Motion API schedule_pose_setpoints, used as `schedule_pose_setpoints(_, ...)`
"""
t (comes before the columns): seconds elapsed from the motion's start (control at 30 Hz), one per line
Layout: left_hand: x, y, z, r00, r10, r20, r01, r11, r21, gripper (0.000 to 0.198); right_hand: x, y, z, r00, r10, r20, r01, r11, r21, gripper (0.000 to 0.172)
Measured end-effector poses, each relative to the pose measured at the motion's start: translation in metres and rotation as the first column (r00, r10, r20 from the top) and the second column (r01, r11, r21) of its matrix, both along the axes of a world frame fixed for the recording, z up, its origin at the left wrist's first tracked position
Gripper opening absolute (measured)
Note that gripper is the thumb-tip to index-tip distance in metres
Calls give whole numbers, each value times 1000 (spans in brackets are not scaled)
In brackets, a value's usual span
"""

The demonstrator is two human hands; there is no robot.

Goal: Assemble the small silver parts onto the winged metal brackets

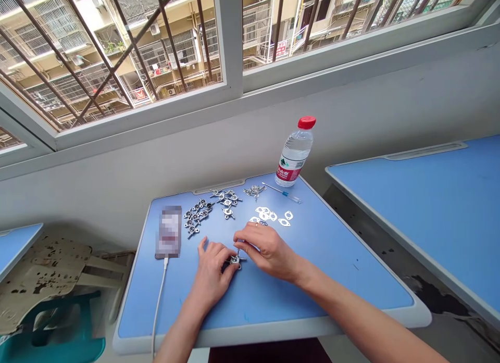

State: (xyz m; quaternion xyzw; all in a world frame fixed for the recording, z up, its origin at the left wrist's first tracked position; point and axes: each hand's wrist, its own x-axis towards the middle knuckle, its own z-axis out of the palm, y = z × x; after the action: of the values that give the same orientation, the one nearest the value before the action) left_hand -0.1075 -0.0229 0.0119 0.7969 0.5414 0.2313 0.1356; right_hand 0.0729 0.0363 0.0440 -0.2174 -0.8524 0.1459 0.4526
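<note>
Near the front middle of the blue desk, a small metal fitting with a flange and thin side stubs is pinched between the thumb and fingers of my left hand. My right hand is over the fitting from the right, thumb and fingertips closed together just above it. A thin shiny bit shows below those fingertips, too small to name. Behind my right hand lie several flat oval gaskets with a round hole, partly covered by my fingers. Dark rings, partly hidden, lie against my right knuckles.
Similar fittings with dark centres lie at the left, lighter fittings beside them. Small metal plates, a pen and a water bottle stand or lie towards the back. A phone with a white cable is left.
</note>
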Motion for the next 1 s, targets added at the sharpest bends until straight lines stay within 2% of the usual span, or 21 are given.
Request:
schedule_pose_setpoints(0.2, 1, 0, 0, 1000, 2, 7, -1, 1000, -7, 10, -1, 1, 0, 999, -39, -29, 39, 999, -13, 19)
schedule_pose_setpoints(0.43, 2, -1, 0, 1000, 14, 3, -14, 1000, 22, 10, -4, -4, 2, 998, 68, -13, -68, 998, -9, 22)
schedule_pose_setpoints(0.67, 2, -1, 0, 1000, 19, 10, -20, 999, 34, 13, -5, -5, 0, 995, 90, -41, -92, 995, -44, 20)
schedule_pose_setpoints(0.87, 3, -2, 0, 999, 25, 22, -26, 999, 29, 16, -6, -6, 0, 1000, -5, 3, 5, 992, -126, 23)
schedule_pose_setpoints(1.0, 4, -2, -1, 998, 39, 44, -40, 999, 20, 17, -8, -8, 1, 999, -33, 3, 33, 992, -119, 26)
